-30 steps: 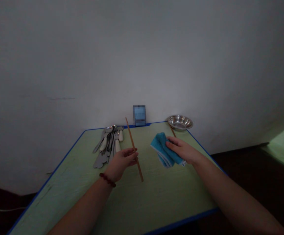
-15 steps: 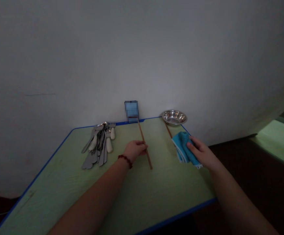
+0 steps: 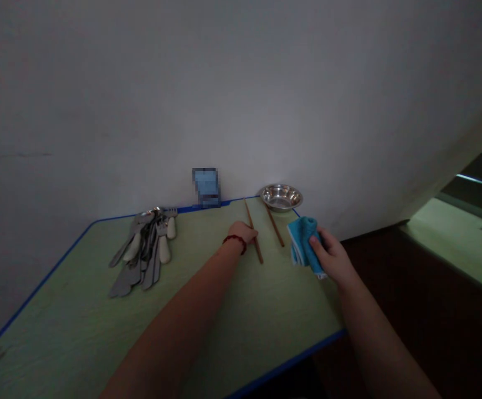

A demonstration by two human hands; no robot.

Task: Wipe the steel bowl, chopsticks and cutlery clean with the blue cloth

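My left hand is closed around the middle of a brown chopstick, which points away from me at the table's far side. A second chopstick lies to its right, its far end by the rim of a shiny metal bowl. Gripped in my right hand is a folded blue cloth with white edging, held above the right side of the table, apart from both chopsticks.
The pale green table has a blue edge. On its left lies a pile of cutlery, some pieces with white handles. A blurred-out device leans on the wall. Another green surface stands off to the right.
My left hand has carried its chopstick forward and right, closer to the other chopstick. The cloth has come off the other chopstick's near end, which now shows. The view has turned slightly right.
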